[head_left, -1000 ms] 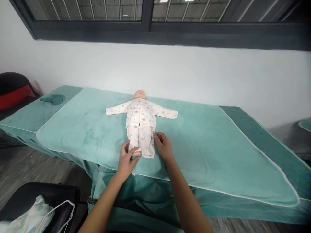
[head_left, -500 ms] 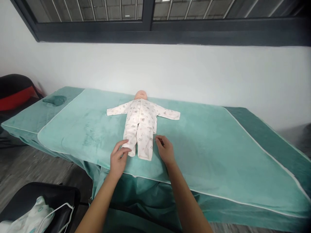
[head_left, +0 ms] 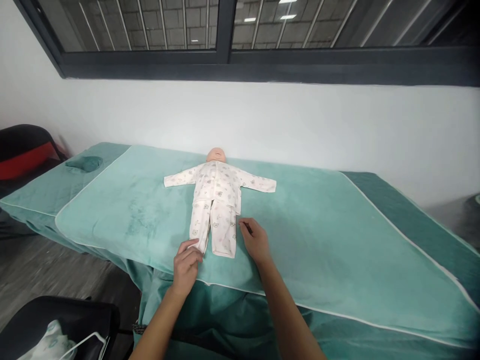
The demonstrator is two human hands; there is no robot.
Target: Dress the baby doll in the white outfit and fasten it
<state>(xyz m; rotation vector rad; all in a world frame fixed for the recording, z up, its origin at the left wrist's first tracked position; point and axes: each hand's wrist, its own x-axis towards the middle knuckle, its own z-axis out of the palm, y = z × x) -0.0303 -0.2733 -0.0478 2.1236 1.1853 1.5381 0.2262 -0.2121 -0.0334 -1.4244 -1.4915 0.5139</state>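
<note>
A baby doll [head_left: 216,154] lies on its back on a light teal blanket [head_left: 307,235], arms spread, dressed in a white printed top [head_left: 218,181] and matching trousers [head_left: 213,227]. My left hand [head_left: 186,264] pinches the cuff of the doll's left-side trouser leg, fingers closed on the cloth. My right hand [head_left: 255,240] rests on the blanket just right of the other trouser leg, fingers curled and together, with nothing visible in them.
The blanket covers a long table with a darker teal cover [head_left: 420,215] along a white wall. A small teal cloth bundle [head_left: 84,163] lies at the far left. A black chair [head_left: 22,150] stands at left; a black seat with a white hanger [head_left: 82,342] and cloth sits below left.
My left hand slid from under the trouser leg end out to its left cuff. The trouser leg now lies flatter and covers the foot. The right hand barely moved.
</note>
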